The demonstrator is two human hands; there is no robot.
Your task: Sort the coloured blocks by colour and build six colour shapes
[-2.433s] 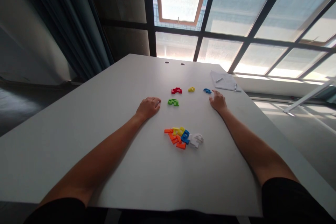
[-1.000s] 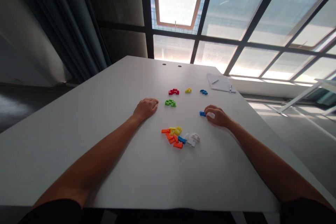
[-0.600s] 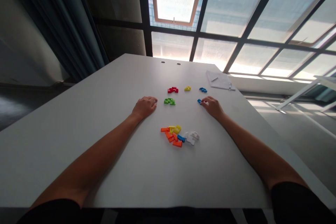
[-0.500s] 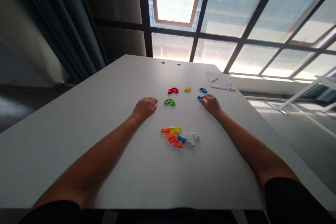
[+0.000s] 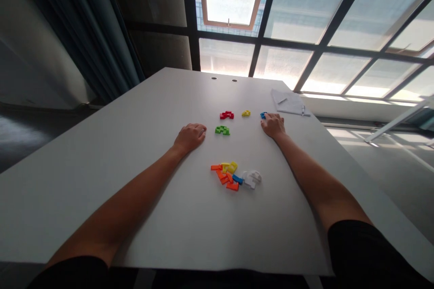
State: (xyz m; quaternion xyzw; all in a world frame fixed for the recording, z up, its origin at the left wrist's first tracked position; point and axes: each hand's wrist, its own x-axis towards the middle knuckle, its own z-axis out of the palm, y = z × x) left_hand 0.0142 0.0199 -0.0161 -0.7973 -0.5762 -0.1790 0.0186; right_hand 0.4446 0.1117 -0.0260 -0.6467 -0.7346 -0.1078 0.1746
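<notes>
My right hand lies on the white table at the far right of the coloured pieces, its fingertips over a blue plastic puzzle piece that is mostly hidden. My left hand rests palm down and holds nothing, with a green piece nearest to it. A red piece and a yellow piece lie apart further forward. Nearer to me is a loose pile of orange, yellow, blue and white pieces, touched by neither hand.
Sheets of paper with a pen lie at the table's far right corner. Two small holes mark the far part of the table. Large windows stand behind it, and a dark curtain hangs at the left.
My right hand has slid forward across the table, moving a blue piece up to the spot of the other blue piece. My left hand has stayed in place.
</notes>
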